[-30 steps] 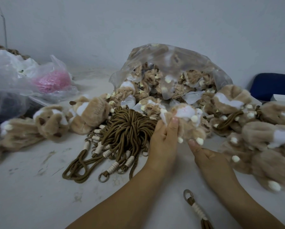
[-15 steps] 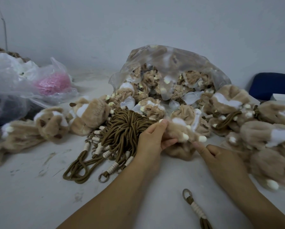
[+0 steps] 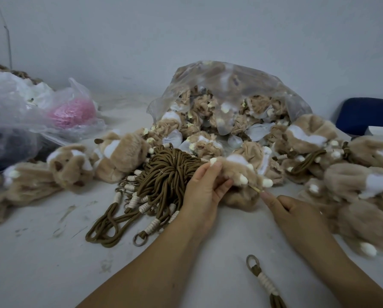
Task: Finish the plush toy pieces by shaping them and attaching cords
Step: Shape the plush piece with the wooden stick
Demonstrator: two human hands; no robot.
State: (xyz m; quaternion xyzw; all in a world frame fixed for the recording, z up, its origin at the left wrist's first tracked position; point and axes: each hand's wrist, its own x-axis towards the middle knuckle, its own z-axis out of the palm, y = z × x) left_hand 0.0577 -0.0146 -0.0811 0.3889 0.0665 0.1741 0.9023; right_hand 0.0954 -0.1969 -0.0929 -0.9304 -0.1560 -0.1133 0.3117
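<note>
L hand (image 3: 208,190) grips the plush (image 3: 239,172) just off the table (image 3: 52,263), beside the cord pile (image 3: 163,174). R hand (image 3: 297,210) pinches a thin tan strand (image 3: 256,189) at its underside. Imo brace plush firmly close to strand, pull straight w/ short tugs so it doesn't snap; spare cord (image 3: 264,281) is within R reach

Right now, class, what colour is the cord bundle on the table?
The cord bundle is dark brown, with cream wrappings near its rings; head view shows it.

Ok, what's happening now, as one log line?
left hand: grips fluffy tan-and-white plush toy piece | right hand: pinches thin pale strand at it | brown ringed cord: loose
</note>
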